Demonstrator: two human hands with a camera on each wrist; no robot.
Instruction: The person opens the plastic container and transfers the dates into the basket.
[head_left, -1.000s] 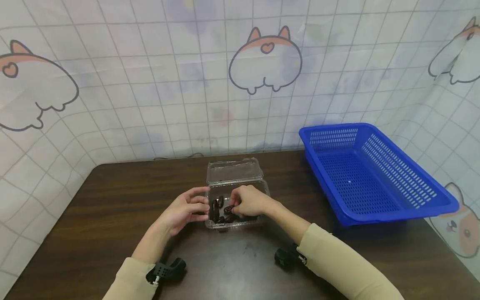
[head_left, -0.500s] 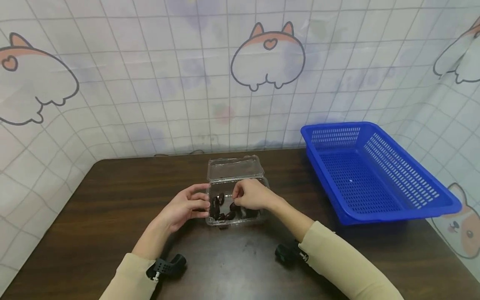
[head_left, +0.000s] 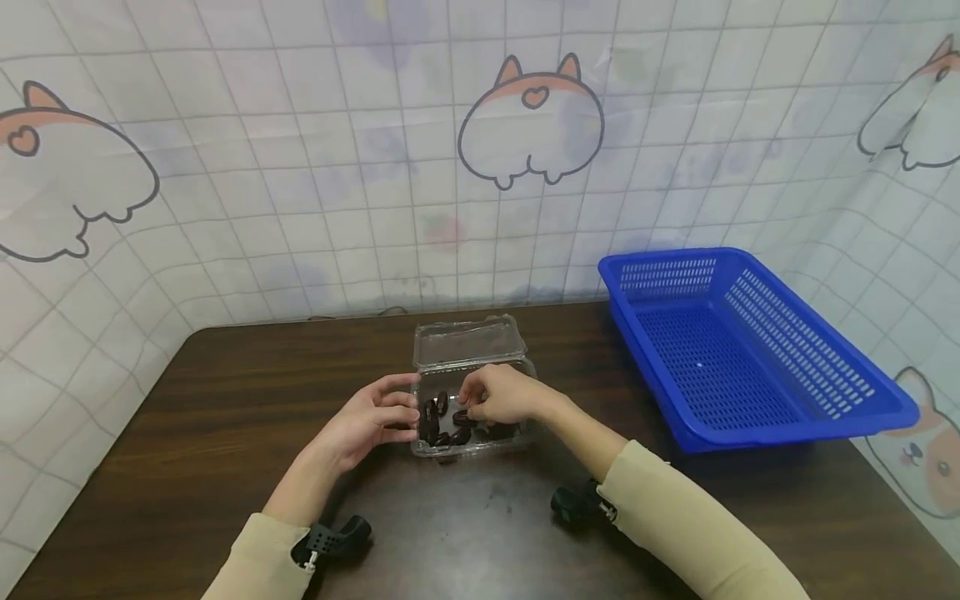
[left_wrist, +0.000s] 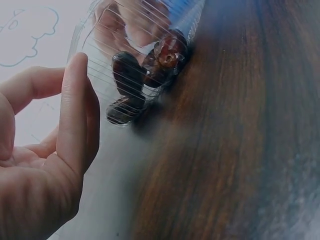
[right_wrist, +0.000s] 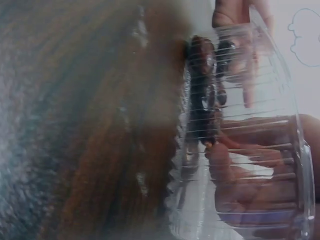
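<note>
A clear plastic clamshell box (head_left: 472, 451) stands on the table with its lid (head_left: 470, 343) folded back. Several dark, glossy dates (head_left: 430, 422) lie in its left part, also seen through the ribbed wall in the left wrist view. My left hand (head_left: 367, 423) is at the box's left side, its fingers loosely spread with the tips by the wall. Inside the box, my right hand (head_left: 506, 394) pinches a date (head_left: 461, 417) between thumb and fingers. Through the wall in the right wrist view, the right fingertips (right_wrist: 218, 157) meet the end of a dark date.
A blue plastic basket (head_left: 750, 433) sits on the right of the dark wooden table (head_left: 210, 467). A patterned wall sheet (head_left: 360, 183) rises behind the table. Black wrist cameras (head_left: 341, 537) are strapped at both cuffs.
Half a second ago my right hand was raised slightly, a date tilted at its fingertips. Now it is lower in the box, with the date lying flatter. My left hand stays by the wall.
</note>
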